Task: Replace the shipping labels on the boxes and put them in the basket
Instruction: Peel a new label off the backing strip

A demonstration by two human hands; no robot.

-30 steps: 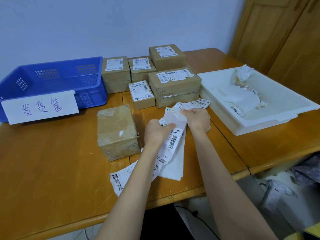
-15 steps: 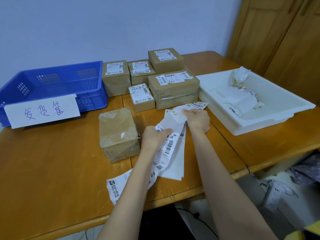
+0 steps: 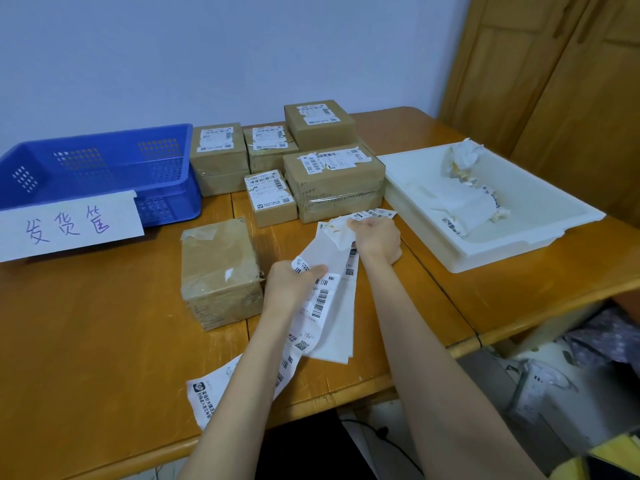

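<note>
Peeling new label: left hand (image 3: pixel 294 282) pinches sticker strip (image 3: pixel 320 299), right hand (image 3: pixel 377 237) pinches backing (image 3: pixel 329 247) — next: stick onto bare box (image 3: pixel 218 271); basket (image 3: pixel 104 171) far left.

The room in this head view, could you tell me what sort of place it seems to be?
Probably a home or small-office parcel packing spot: labelled cardboard boxes on a wooden table, a blue basket with a handwritten sign, and wooden doors behind.

- One view only, from a camera on the person's head, wide-angle, with straight edges bowed near the frame borders.
- It looks forward and down across the wooden table (image 3: pixel 86 341) toward the wall (image 3: pixel 207 46).
- Both forearms reach in from the bottom edge, close to the lens.
</note>
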